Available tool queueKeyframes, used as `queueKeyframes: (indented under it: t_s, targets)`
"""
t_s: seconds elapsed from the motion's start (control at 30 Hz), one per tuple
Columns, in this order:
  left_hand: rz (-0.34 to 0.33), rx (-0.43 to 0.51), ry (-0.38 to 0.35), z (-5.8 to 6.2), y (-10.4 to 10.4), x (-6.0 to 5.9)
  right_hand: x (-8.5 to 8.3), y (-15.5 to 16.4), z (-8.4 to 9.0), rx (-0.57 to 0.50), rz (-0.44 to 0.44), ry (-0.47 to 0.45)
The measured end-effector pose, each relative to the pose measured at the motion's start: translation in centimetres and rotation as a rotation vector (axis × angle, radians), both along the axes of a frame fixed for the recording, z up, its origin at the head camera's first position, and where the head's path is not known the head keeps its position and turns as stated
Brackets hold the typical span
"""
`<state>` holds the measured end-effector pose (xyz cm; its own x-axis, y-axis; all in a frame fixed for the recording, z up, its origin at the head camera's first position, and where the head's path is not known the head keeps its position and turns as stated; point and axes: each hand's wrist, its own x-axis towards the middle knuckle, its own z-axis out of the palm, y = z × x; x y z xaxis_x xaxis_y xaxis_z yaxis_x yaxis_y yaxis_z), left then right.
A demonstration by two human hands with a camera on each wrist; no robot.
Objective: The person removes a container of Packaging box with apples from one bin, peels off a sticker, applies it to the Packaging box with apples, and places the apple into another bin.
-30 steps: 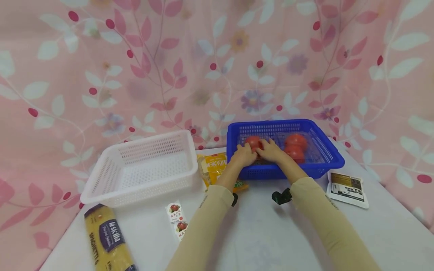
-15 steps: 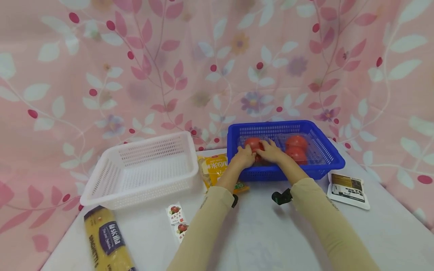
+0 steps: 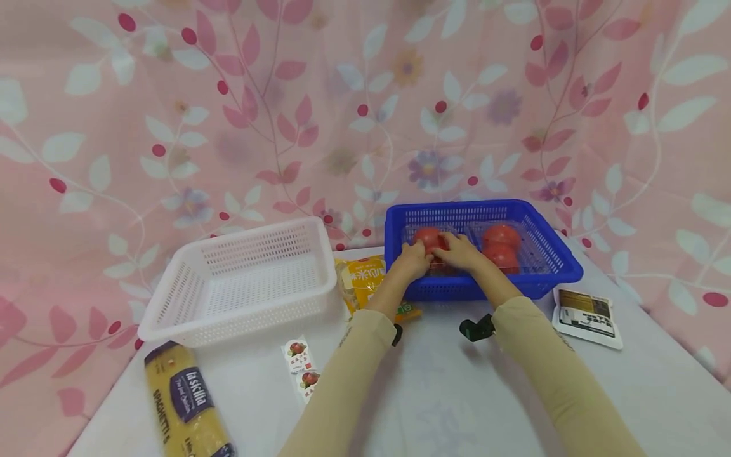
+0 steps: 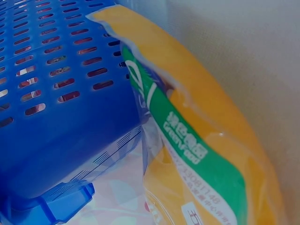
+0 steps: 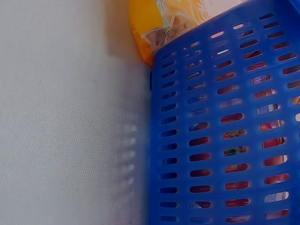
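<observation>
Both of my hands reach over the front wall of a blue slotted basket (image 3: pixel 537 280) in the head view. Inside its left part, my left hand (image 3: pixel 415 259) and right hand (image 3: pixel 459 252) grip a clear plastic box of red tomatoes (image 3: pixel 427 237) from two sides, fingers bent over it. Their fingertips nearly meet at the tomatoes. A second clear box of tomatoes (image 3: pixel 502 240) lies to the right in the same basket. Each wrist view shows the basket's outer wall, hiding the hands; a yellow food bag (image 4: pixel 206 103) fills much of the left one.
Left of the blue basket stands a white basket (image 3: pixel 257 317). A spaghetti pack (image 3: pixel 185 403) lies in front of it, with small white fruit-printed sachets (image 3: pixel 299 362) nearby. A white and brown pouch (image 3: pixel 587 319) lies at the right. A floral curtain (image 3: pixel 342 95) hangs behind the table.
</observation>
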<state>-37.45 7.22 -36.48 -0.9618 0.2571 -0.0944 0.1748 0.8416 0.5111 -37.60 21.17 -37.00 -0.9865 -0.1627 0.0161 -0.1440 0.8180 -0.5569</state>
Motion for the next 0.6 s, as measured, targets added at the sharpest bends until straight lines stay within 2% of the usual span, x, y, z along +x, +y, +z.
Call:
queueKeyframes:
  t_s: [0.37,0.6]
  targets:
    - [-0.006,0.035,0.016,0.13,-0.24,0.16,0.22,-0.03,0.06,-0.010,-0.021,0.023]
    - [-0.020,0.060,0.086,0.06,-0.47,0.11,0.43,0.07,0.31,-0.001,-0.007,0.025]
